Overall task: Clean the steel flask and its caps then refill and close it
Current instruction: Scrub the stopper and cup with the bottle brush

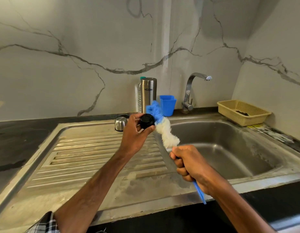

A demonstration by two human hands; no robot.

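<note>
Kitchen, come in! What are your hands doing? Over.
Left hand holds black cap. Right hand grips brush, bristles against cap. Steel flask stands behind, untouched. Nothing in the way.

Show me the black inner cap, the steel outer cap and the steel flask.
black inner cap (147,121): head view, its round top face.
steel outer cap (120,123): head view, its shiny side wall.
steel flask (147,98): head view, middle of its body.
</note>
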